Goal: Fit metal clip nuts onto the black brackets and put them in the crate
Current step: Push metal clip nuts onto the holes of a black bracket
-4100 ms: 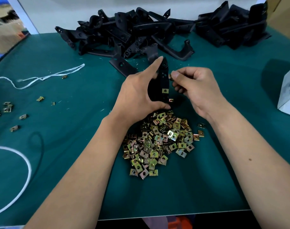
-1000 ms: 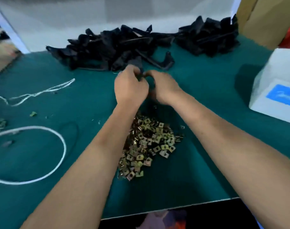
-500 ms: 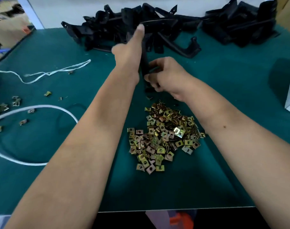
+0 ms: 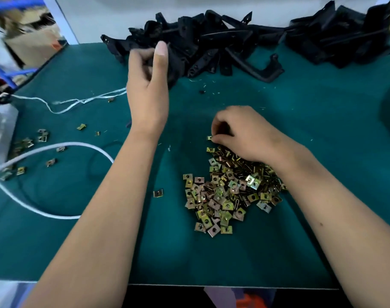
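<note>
A heap of brass-coloured clip nuts (image 4: 229, 192) lies on the green mat (image 4: 300, 218) in front of me. My right hand (image 4: 240, 134) rests on the heap's far edge, fingers curled, pinching a clip nut (image 4: 209, 138) at its fingertips. My left hand (image 4: 147, 85) is raised to the left of it, thumb up, gripping a black bracket (image 4: 175, 65) that is mostly hidden behind the palm. Black brackets (image 4: 212, 41) are piled along the back of the table. No crate is in view.
A second heap of brackets (image 4: 340, 36) sits at the back right. A white cord (image 4: 56, 147), a thin white string (image 4: 78, 103) and several loose clip nuts (image 4: 42, 135) lie at the left. A white box (image 4: 0, 130) stands at the left edge.
My right hand has let go of the bracket and dropped to the clip nut heap. My left hand has kept the bracket, drawing it slightly left and nearer.
</note>
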`<state>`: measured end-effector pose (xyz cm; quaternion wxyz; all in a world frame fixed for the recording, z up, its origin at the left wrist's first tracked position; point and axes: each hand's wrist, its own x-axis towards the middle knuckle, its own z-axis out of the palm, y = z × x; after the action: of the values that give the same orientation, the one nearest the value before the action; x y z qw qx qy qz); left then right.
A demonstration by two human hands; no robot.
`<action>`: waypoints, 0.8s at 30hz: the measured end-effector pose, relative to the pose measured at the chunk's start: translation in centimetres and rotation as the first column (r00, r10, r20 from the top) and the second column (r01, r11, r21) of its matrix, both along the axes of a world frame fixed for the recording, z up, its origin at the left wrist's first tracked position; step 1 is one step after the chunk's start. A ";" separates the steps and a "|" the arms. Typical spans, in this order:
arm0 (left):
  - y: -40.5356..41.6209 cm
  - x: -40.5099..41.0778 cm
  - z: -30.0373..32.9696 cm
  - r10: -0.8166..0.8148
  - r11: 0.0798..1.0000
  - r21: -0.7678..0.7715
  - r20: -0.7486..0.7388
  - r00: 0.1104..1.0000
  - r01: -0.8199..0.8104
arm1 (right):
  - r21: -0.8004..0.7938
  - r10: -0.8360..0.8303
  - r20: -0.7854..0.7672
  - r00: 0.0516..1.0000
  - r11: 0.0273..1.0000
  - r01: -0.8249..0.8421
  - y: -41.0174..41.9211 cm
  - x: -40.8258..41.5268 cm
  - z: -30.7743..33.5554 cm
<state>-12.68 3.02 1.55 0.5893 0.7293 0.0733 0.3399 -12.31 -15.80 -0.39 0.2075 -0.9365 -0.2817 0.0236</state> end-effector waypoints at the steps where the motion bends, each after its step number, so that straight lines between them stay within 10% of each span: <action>1: 0.5 -0.2 -0.6 -0.020 0.999 0.027 -0.025 0.999 0.021 | 0.013 0.005 0.033 0.999 1.000 -0.005 0.0 -0.1 -0.2; 8: 1.0 0.5 -3.0 -0.238 0.900 0.338 -0.148 0.960 0.275 | 0.283 -0.098 0.036 0.995 0.955 0.084 -1.1 0.2 -0.8; 13: 1.2 0.6 -4.0 -0.383 0.801 0.403 -0.223 0.897 0.442 | 0.698 -0.066 -0.344 0.937 0.650 0.302 -1.4 0.6 -0.9; 24: -0.1 0.0 -3.8 -0.413 0.737 0.491 -0.217 0.885 0.465 | 0.773 -0.015 -0.485 0.875 0.461 0.436 -1.6 0.9 -0.8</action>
<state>-12.66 2.88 -2.27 0.4240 0.8745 -0.1697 0.1635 -11.42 -17.42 -1.22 0.7036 -0.7051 -0.0741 0.0471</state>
